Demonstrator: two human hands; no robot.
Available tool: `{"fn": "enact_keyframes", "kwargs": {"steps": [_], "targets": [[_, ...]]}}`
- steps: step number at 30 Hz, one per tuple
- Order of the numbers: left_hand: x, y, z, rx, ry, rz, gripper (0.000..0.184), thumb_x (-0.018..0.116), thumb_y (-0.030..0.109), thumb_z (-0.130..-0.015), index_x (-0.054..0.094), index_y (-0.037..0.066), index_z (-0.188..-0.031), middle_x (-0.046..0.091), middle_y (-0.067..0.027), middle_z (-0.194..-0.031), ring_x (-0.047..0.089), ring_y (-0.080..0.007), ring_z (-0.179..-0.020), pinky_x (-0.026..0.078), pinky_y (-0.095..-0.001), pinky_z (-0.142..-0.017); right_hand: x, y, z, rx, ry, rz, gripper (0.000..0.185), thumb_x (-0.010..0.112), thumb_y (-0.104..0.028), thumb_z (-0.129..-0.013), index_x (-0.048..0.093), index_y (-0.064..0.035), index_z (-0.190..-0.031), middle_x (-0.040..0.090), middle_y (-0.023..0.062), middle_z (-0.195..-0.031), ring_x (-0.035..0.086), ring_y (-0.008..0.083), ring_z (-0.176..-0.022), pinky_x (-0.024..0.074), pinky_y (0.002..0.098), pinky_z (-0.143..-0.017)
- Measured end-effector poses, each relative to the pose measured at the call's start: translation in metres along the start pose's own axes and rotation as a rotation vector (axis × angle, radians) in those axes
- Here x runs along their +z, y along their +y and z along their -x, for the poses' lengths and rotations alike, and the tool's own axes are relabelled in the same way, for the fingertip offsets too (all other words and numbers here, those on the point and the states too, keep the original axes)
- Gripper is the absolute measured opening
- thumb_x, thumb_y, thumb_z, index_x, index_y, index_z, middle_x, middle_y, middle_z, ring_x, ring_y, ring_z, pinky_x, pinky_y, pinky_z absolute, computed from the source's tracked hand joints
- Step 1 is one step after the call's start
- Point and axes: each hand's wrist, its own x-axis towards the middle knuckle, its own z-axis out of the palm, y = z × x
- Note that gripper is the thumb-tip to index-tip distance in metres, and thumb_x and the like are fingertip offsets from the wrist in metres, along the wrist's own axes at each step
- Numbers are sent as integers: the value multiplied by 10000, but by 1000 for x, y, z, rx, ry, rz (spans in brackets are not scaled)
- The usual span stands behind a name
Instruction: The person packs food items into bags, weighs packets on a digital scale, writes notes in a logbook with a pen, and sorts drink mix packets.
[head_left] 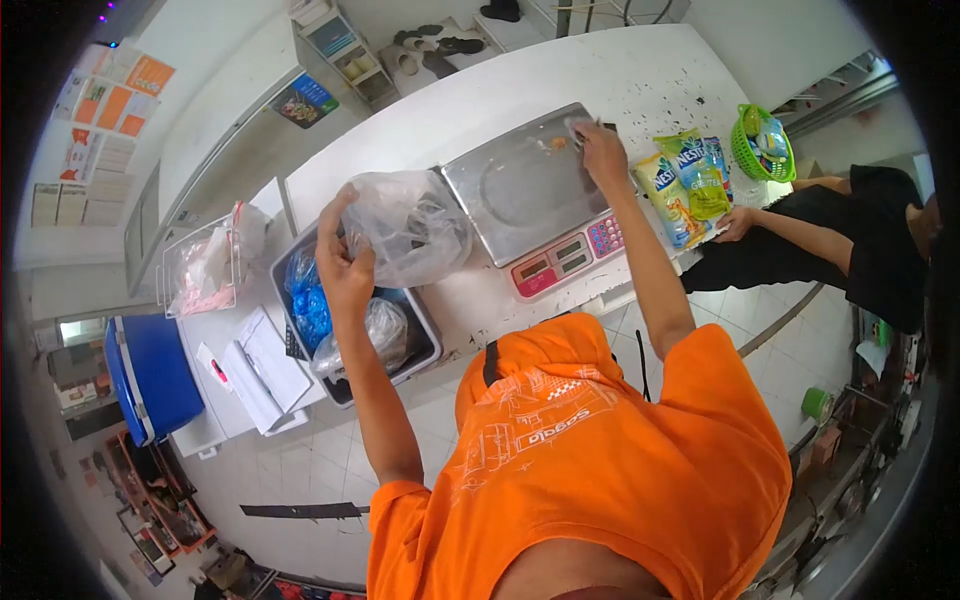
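Note:
My left hand has its fingers closed on a clear plastic bag, which bulges out to the right above a grey bin. Blue bags and another clear bag lie inside the bin. At the far right edge of the metal scale plate, my right hand pinches a small piece of clear plastic. An orange-brown scrap rests on the plate near that hand. The scale's pink keypad panel faces me.
Nestea packets and a green basket stand right of the scale. A co-worker's hand is beside the packets. Left of the bin are an open notebook, a wire rack and a blue cooler.

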Motion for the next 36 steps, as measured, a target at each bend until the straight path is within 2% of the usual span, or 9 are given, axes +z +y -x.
{"fn": "enact_keyframes", "kwargs": {"steps": [4,6,10,17,20,25,30,32,36], "targets": [[14,1,-9,6,-27,-12,713,456,-125,-694,536,-6,-1392,552,-134,-1409,506,-221,-1313,347,-302,-1099,-39,-95,14,254,-54,-482,306,556,-6,-940,732,-159,-1138,739,105,-1033,713,250,-842,553,329,-772],[20,-1,-15,33,-64,-39,704,460,-122,-699,536,-12,-1390,549,-138,-1418,506,-227,-1314,351,-311,-1099,-43,-169,27,51,84,-831,260,548,31,-941,696,-20,-1148,734,105,-1056,702,191,-955,552,307,-849],[36,4,-22,-49,-56,1,707,463,-121,-694,538,-10,-1389,568,-134,-1401,524,-228,-1295,355,-303,-1090,-57,-248,30,-453,-332,-936,273,634,28,-852,708,-26,-1110,723,101,-1134,690,218,-1030,533,367,-927],[9,0,-12,0,34,-174,696,487,-110,-732,533,-3,-1419,586,-119,-1418,600,-119,-1033,430,-202,-863,-22,4,-39,439,182,-395,182,656,-163,-929,729,-65,-1063,756,117,-905,730,258,-837,565,348,-763],[18,10,-12,-163,86,-145,697,489,-96,-719,538,-12,-1409,594,-116,-1405,601,-129,-1077,425,-209,-919,29,124,-13,81,80,155,221,666,-127,-894,720,-83,-1104,750,136,-968,723,277,-859,564,353,-789],[26,3,-15,-211,123,-108,733,473,-63,-653,555,-20,-1381,574,-120,-1404,526,-203,-1279,367,-281,-1080,87,223,-11,193,-277,-108,260,676,-125,-889,705,-77,-1143,748,119,-936,720,254,-845,563,353,-773],[23,-2,-13,-144,136,-154,728,453,-86,-655,539,-36,-1376,553,-151,-1405,485,-239,-1345,329,-318,-1135,-29,2,-70,325,148,-949,221,599,-147,-1010,669,7,-1152,709,62,-947,649,94,-776,535,247,-681],[31,0,-17,-103,139,-194,720,451,-100,-674,525,-34,-1387,548,-149,-1410,488,-236,-1343,331,-316,-1134,-52,-97,-40,333,-115,-1170,212,637,-82,-974,658,-3,-1170,696,39,-961,645,106,-809,545,246,-725],[33,4,-18,-78,152,-229,690,442,-122,-711,542,4,-1382,558,-132,-1397,526,-209,-1294,420,-294,-1039,-26,-229,16,-389,-619,-839,292,709,-167,-906,720,-157,-1197,702,50,-1199,652,200,-1065,485,363,-953]]}}
